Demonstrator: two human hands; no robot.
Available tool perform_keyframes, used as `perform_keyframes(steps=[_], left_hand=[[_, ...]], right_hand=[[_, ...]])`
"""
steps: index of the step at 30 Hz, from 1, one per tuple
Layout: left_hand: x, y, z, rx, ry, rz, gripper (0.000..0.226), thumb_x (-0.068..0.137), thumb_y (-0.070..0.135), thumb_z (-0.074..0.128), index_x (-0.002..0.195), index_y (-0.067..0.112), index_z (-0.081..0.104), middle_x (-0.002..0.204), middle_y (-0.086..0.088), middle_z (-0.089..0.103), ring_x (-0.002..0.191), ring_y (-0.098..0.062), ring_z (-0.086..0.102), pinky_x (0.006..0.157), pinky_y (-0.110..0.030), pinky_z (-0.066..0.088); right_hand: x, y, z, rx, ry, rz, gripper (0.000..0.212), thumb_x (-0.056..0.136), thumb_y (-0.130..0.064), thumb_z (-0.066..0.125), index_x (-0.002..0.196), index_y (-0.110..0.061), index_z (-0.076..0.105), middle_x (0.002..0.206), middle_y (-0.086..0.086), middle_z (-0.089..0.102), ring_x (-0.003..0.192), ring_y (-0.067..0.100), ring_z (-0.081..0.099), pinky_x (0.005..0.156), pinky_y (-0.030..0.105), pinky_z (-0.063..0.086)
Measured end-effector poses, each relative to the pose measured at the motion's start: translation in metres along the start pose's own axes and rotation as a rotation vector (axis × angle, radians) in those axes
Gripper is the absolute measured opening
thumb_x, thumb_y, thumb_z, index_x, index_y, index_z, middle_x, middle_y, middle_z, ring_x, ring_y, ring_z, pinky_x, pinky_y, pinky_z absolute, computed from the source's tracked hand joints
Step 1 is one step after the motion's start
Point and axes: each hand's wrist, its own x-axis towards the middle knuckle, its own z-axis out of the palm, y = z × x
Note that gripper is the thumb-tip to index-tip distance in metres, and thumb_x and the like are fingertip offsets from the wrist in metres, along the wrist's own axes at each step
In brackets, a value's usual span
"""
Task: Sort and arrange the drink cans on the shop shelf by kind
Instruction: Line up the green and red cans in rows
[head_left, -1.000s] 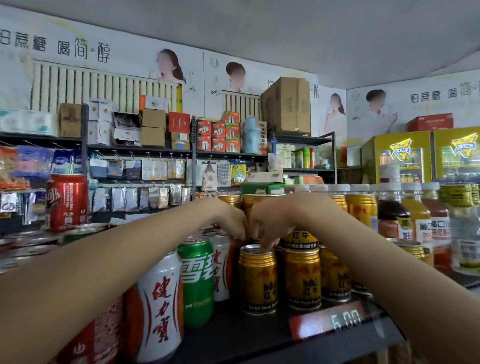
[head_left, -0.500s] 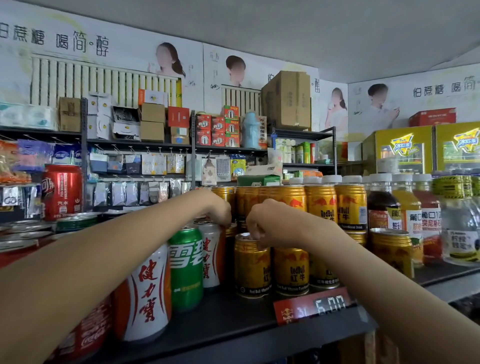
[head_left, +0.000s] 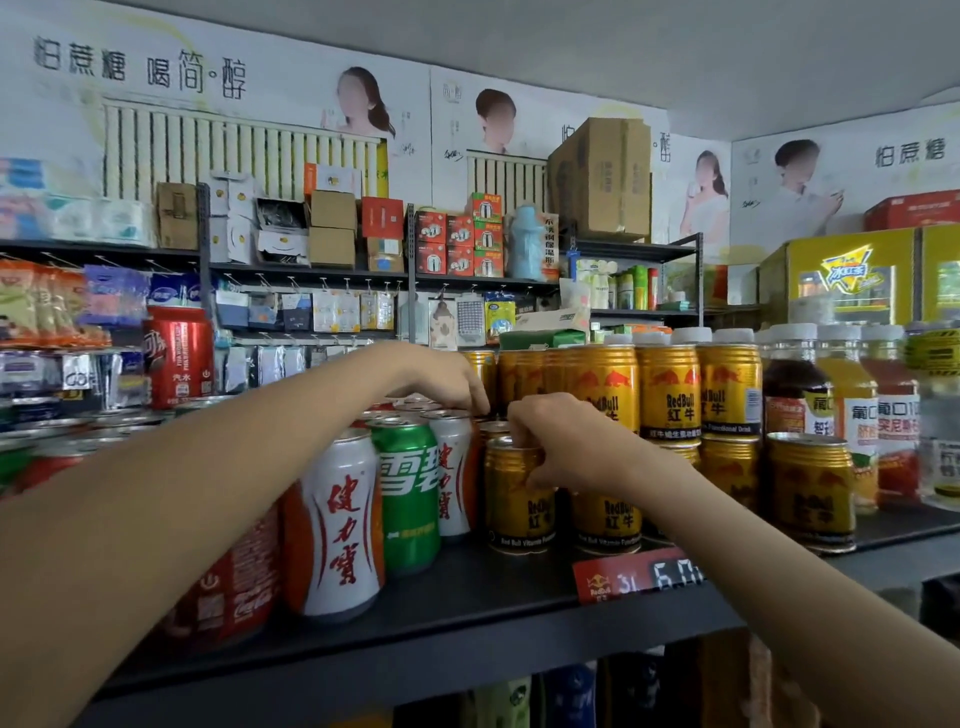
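Note:
On the dark shelf (head_left: 467, 613), gold Red Bull cans stand in two stacked layers (head_left: 670, 395). My right hand (head_left: 561, 447) grips the rim of the front-left gold Red Bull can (head_left: 514, 504) from above. My left hand (head_left: 447, 379) hovers just left of it. Its fingers bend down over the can tops behind a white-and-orange can (head_left: 452, 473); whether they hold anything is hidden. Left of the gold cans stand a green Sprite can (head_left: 410, 493), a larger white-and-orange can (head_left: 337, 525) and a red Coca-Cola can (head_left: 239, 587).
A lone gold can (head_left: 810, 493) stands further right, beside capped drink bottles (head_left: 852, 415). A red price tag (head_left: 639, 574) is clipped to the shelf's front edge. A red can (head_left: 179, 358) stands high on the left. Goods racks and yellow coolers (head_left: 847, 280) fill the background.
Both hands have come down from the upper stacked gold cans to the lower row and parted. The right hand has taken hold of the front gold can.

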Motion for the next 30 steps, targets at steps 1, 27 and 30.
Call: perform_keyframes(steps=[1, 27, 30], left_hand=[[-0.007, -0.001, -0.001, -0.016, -0.002, 0.006, 0.040, 0.093, 0.000, 0.039, 0.127, 0.015, 0.054, 0.136, 0.000, 0.046, 0.123, -0.014, 0.042, 0.093, -0.022, 0.033], [-0.022, -0.029, 0.001, -0.048, 0.116, 0.020, 0.034, 0.092, 0.006, 0.046, 0.123, 0.012, 0.058, 0.131, -0.003, 0.053, 0.121, -0.018, 0.046, 0.104, -0.030, 0.036], [-0.023, -0.030, 0.003, -0.051, 0.121, 0.023, 0.034, 0.092, 0.005, 0.046, 0.122, 0.012, 0.059, 0.131, -0.003, 0.053, 0.121, -0.018, 0.047, 0.105, -0.031, 0.036]], right_hand=[[0.001, -0.002, 0.000, 0.018, -0.002, 0.015, 0.030, 0.074, -0.013, 0.075, 0.085, -0.016, 0.047, 0.094, -0.005, 0.050, 0.085, 0.012, 0.050, 0.067, 0.023, 0.047], [0.111, 0.005, -0.011, -0.158, 0.180, 0.199, 0.024, 0.085, 0.003, 0.057, 0.108, 0.000, 0.054, 0.113, 0.016, 0.055, 0.101, 0.029, 0.057, 0.070, 0.029, 0.040], [0.110, 0.003, -0.006, -0.150, 0.234, 0.205, 0.025, 0.087, 0.005, 0.051, 0.111, 0.000, 0.053, 0.115, 0.016, 0.053, 0.103, 0.031, 0.055, 0.071, 0.030, 0.038]])
